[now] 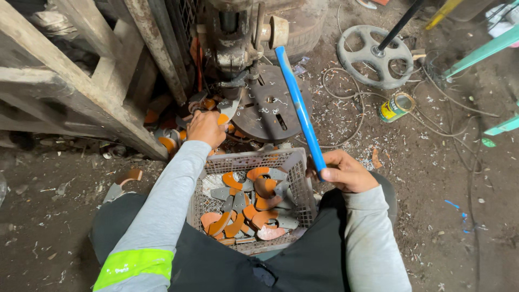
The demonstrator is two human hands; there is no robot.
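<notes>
At the far left, thick wooden beams (70, 92) slant across the dirt floor (48, 216), which is strewn with metal shavings. One curved orange and grey metal piece (123, 181) lies alone on the floor near the left knee. Just right of the beams, a loose pile of the same curved pieces (165, 138) sits at the foot of a grimy press machine (232, 38).

The left hand (206, 128) reaches far forward over the basket to the machine's base. Its fingers are curled closed around an orange and grey piece (226, 112), held against the machine's round, slotted metal table (273, 105). The grey sleeve, with a yellow-green reflective band, crosses over the left edge of the basket and hides part of it.

Near the person, between the knees, stands a grey plastic mesh basket (294, 186), partly filled with more curved orange and grey pieces (254, 208).

Right of the basket, the right hand (341, 172) is wrapped tightly around the lower end of a blue lever handle (300, 111), thumb on top. The handle slants up and left to the machine, crossing in front of the round table.

Farther right, on the floor, lie a grey spoked wheel (373, 57) with a black rod standing in it, tangled wires (346, 103), and an open yellow tin can (396, 106) on its side. Green painted bars (484, 51) run along the far right edge.
</notes>
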